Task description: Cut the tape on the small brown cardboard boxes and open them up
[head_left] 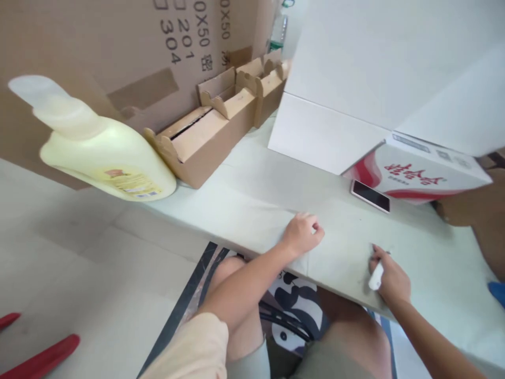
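On the pale tabletop (252, 205), my left hand (303, 234) rests near the front edge with its fingers curled into a loose fist. A small gap shows between thumb and fingers, with nothing visible inside. Farther right, my right hand (392, 276) is closed around a short white pen-like object (376, 277), whose thick end sticks out toward me. The fingers hide most of this object, so its exact kind is unclear. A phone (370, 196) with a dark screen lies beyond both hands, beside a white and red carton (430, 171).
A pale yellow pump bottle (106, 155) stands at the left edge. Brown cardboard trays (221, 134) line the back, before a large printed carton (130, 42). A big white box (327, 131) rises behind the phone. A clear plastic bottle (278, 32) is at the rear.
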A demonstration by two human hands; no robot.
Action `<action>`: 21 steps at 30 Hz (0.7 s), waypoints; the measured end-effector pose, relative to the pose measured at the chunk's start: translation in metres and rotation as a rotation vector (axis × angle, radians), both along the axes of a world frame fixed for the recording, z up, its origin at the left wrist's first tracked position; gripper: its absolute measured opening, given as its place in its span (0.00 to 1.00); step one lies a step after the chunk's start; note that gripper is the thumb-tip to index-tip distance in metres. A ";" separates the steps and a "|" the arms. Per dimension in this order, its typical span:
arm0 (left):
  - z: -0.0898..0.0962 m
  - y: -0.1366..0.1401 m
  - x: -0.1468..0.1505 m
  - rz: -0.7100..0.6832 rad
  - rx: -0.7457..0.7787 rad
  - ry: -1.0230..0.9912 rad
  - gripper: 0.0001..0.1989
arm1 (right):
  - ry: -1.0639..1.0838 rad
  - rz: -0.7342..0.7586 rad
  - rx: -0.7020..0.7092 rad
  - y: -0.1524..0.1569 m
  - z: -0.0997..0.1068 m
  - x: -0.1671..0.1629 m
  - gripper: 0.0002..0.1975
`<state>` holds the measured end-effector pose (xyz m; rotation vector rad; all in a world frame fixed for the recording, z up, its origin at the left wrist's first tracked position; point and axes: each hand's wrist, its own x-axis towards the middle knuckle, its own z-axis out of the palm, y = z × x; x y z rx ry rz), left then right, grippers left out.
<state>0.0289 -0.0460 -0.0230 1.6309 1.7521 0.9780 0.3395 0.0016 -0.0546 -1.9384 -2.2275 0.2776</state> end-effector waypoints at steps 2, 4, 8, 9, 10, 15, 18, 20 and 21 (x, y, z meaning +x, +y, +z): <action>0.000 -0.009 -0.009 0.002 -0.044 -0.012 0.09 | 0.041 -0.057 0.012 -0.002 0.003 -0.002 0.11; 0.003 -0.012 -0.019 -0.063 -0.132 -0.028 0.13 | 0.088 -0.099 0.054 0.003 0.010 -0.015 0.09; 0.012 -0.004 -0.032 -0.155 -0.259 -0.020 0.16 | 0.222 0.066 0.255 0.036 0.047 -0.105 0.08; 0.014 -0.001 -0.033 -0.180 -0.274 -0.024 0.17 | 0.242 0.178 0.300 0.046 0.061 -0.141 0.08; 0.014 0.002 -0.033 -0.206 -0.283 -0.032 0.19 | 0.294 0.290 0.372 0.056 0.075 -0.181 0.07; 0.009 0.009 -0.027 -0.240 -0.308 -0.071 0.22 | 0.454 0.790 0.314 0.088 0.136 -0.387 0.13; 0.008 0.011 -0.022 -0.234 -0.367 -0.101 0.22 | 0.438 0.854 0.233 0.090 0.152 -0.478 0.16; 0.009 0.013 -0.020 -0.277 -0.413 -0.108 0.22 | 0.479 0.862 0.219 0.093 0.151 -0.520 0.19; 0.010 0.013 -0.020 -0.291 -0.416 -0.107 0.22 | 0.503 0.862 0.211 0.097 0.147 -0.536 0.18</action>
